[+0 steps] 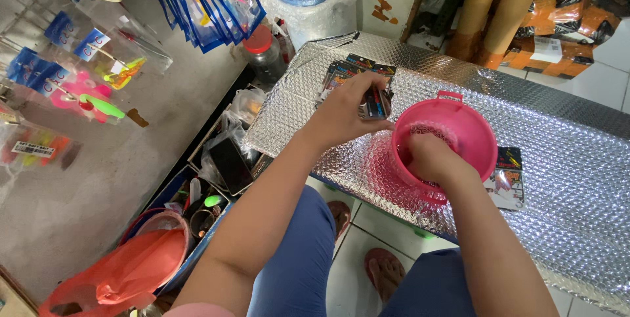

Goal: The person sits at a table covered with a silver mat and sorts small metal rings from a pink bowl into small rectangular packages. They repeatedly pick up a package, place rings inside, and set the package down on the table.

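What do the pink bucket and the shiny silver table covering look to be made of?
The small round pink bucket looks like moulded plastic: smooth, uniform colour, slightly glossy, with a moulded handle loop. The silver table covering seems to be metallised bubble-wrap foil: a reflective surface dimpled with regular rows of small bubbles.

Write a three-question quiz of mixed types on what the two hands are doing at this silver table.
1. True or false: the right hand reaches into the pink bucket.
2. The left hand holds: A) small flat packets B) blue rope C) a phone.
3. Fill in: the bucket stands on a table covered in silver ____ wrap.

Key: 1 true; 2 A; 3 bubble.
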